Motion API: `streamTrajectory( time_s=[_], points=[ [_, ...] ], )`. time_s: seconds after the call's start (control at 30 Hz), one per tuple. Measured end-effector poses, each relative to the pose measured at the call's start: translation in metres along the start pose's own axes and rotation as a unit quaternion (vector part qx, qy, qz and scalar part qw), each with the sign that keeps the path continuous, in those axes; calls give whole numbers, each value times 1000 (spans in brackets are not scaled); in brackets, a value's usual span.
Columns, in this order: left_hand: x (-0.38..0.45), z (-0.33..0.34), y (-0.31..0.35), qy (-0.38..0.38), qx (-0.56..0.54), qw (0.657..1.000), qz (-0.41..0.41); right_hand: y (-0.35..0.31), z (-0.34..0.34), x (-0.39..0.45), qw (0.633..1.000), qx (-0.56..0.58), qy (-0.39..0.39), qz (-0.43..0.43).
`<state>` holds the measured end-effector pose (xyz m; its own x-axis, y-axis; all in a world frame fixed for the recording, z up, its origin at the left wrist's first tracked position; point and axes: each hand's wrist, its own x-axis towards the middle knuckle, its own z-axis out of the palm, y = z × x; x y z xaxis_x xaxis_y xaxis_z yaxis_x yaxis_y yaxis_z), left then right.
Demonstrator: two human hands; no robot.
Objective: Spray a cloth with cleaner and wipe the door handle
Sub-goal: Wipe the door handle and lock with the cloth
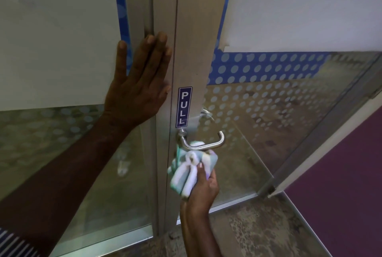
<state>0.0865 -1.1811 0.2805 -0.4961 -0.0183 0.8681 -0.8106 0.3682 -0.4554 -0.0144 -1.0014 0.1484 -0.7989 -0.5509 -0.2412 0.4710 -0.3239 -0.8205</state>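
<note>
A metal lever door handle (208, 144) sticks out from the aluminium door frame (194, 50), just under a blue PULL sticker (183, 107). My right hand (203, 188) grips a bunched white and pale green cloth (191, 171) and holds it up against the underside of the handle. My left hand (140, 83) lies flat with fingers together on the frame to the left of the door edge, holding nothing. No spray bottle is in view.
The glass door (268, 122) has frosted dots and a blue dotted band, and stands slightly ajar to the right. A fixed glass panel (51, 50) is on the left. Speckled floor (258, 225) and a purple surface (341, 174) lie at the lower right.
</note>
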Motion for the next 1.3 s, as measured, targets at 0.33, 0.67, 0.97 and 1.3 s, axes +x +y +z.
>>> streamTrajectory(
  time_s=[0.33,0.67,0.97,1.3],
  points=[
    [3,-7,3,-17,-32,999,-6,1,17,36,595,-630,-130,-481],
    [4,-7,1,-11,-13,1000,5,-9,-24,83,407,-635,-237,-612],
    [5,-8,1,-8,-14,1000,-2,-81,-64,119,644,-517,-279,-490],
    [6,-12,0,-21,-31,999,1,-38,12,69,950,-240,0,-200]
  ],
)
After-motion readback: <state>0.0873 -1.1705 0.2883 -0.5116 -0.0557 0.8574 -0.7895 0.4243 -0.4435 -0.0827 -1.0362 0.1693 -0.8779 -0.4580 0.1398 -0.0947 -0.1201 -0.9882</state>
